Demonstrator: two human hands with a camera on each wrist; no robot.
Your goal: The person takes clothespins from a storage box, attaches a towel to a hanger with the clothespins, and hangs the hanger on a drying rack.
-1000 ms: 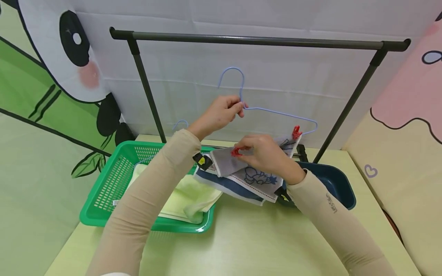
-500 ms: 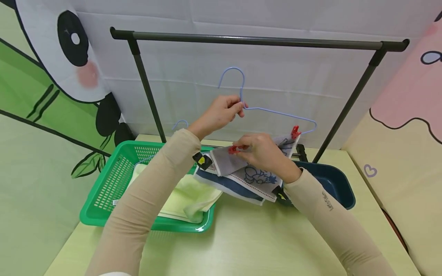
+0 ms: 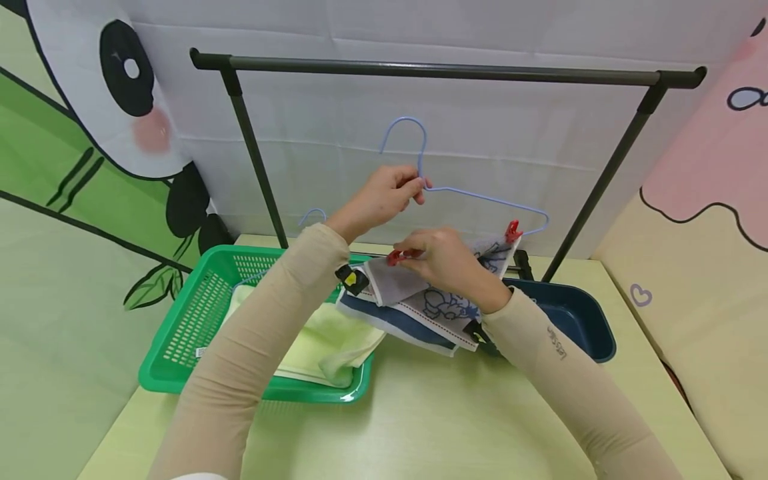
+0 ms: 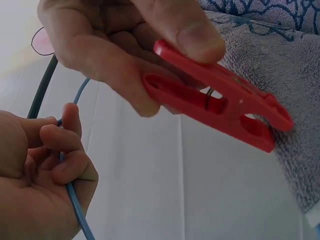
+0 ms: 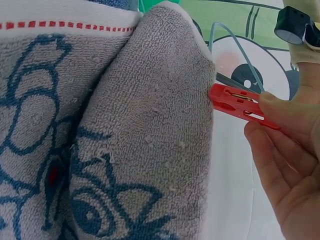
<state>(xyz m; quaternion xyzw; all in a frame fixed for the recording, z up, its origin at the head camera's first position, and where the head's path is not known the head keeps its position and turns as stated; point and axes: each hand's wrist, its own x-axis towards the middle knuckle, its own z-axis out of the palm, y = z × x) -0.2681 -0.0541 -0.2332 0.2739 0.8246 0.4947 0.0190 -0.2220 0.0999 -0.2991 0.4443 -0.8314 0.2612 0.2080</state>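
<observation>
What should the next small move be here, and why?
Probably the right hand should seat the red clothespin firmly on the gray towel's edge. Its tip meets that edge, though whether it bites is unclear. The left hand holds the blue hanger by its neck, and a second red clothespin sits at the towel's far corner, so this side likely needs a matching clip.

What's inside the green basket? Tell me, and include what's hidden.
The green basket holds a pale yellow-green cloth and part of a blue hanger. The left sleeve covers some of the inside; what lies under the cloth cannot be seen.
</observation>
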